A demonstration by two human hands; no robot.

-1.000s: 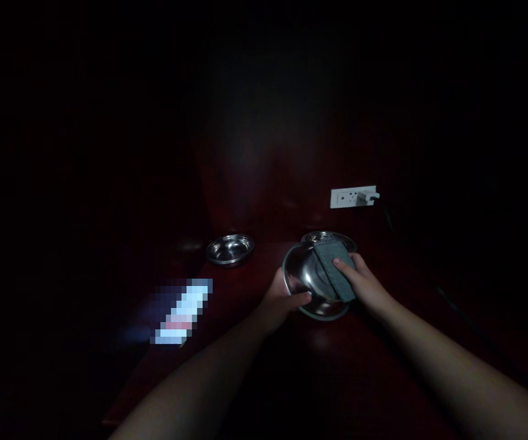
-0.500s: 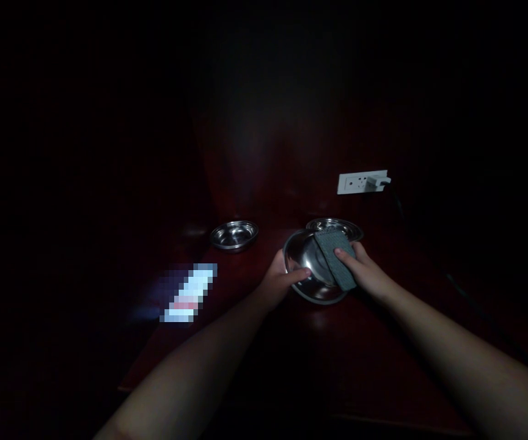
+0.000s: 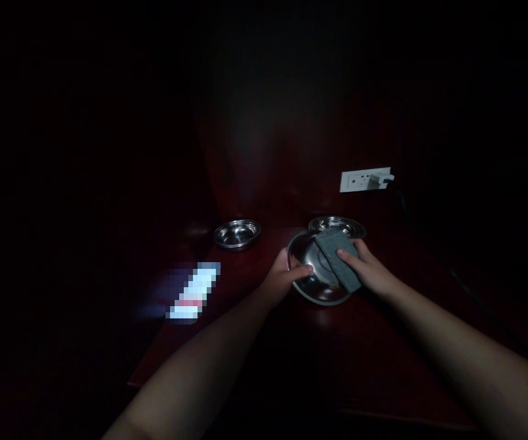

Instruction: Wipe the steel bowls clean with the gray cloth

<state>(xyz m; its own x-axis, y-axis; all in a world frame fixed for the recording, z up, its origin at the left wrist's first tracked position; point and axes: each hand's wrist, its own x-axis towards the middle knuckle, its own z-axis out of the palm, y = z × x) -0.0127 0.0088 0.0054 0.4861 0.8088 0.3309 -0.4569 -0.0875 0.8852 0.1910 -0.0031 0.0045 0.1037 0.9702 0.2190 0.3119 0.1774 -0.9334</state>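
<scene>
A shiny steel bowl [image 3: 310, 287] is tilted toward me above the dark red table. My left hand [image 3: 285, 278] grips its left rim, thumb inside and fingers hidden behind. In my right hand [image 3: 365, 266] is a grey-green scouring pad [image 3: 337, 256], held with the thumb on its face. The pad lies over the bowl's right side; whether it presses on the metal I cannot tell. Just behind the bowl, partly covered by it, sits a steel dish [image 3: 323, 222]. Another steel dish [image 3: 237, 234] rests farther left.
A lit, blurred-out screen [image 3: 195, 293] lies at the left of the table [image 3: 264, 342]. On the back wall is a white socket panel [image 3: 353, 181] with a plug [image 3: 378, 179] in it. A dark cord runs down the right side. Surroundings are very dark.
The whole view has shifted slightly, so things sit a little farther right. Both hands keep their hold on the bowl and pad, with hardly any other movement.
</scene>
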